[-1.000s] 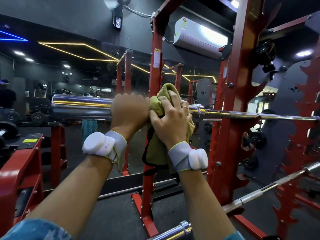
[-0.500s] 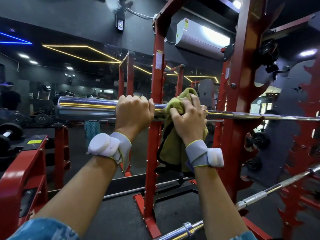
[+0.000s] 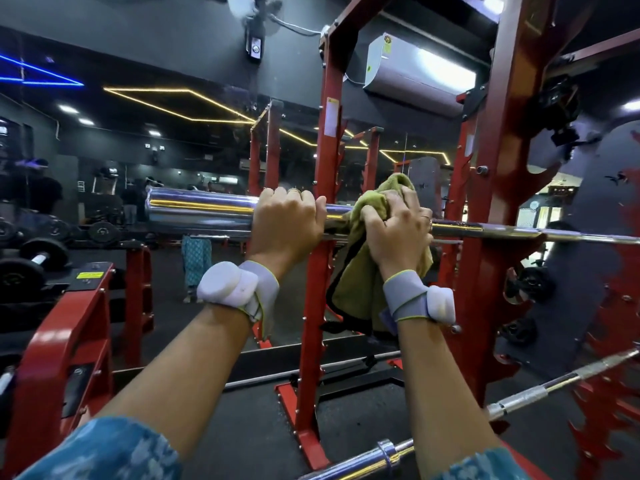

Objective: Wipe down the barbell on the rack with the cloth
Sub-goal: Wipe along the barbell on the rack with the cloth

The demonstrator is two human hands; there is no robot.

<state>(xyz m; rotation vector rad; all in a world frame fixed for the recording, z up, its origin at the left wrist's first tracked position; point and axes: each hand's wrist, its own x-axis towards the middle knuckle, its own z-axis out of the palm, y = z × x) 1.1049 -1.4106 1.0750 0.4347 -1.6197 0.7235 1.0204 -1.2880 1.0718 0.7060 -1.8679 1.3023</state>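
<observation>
The big red rack (image 3: 498, 133) stands in front, and the long shiny barbell (image 3: 201, 213) lies across it at hand height, its fat silver end sticking out to the left. A green cloth (image 3: 356, 285) is bunched over the bar just right of the near red post, and most of it hangs down below the bar. The left hand (image 3: 287, 226) is wrapped tight around the bare bar beside the cloth — and the right hand (image 3: 398, 237) squeezes the cloth against the bar.
</observation>
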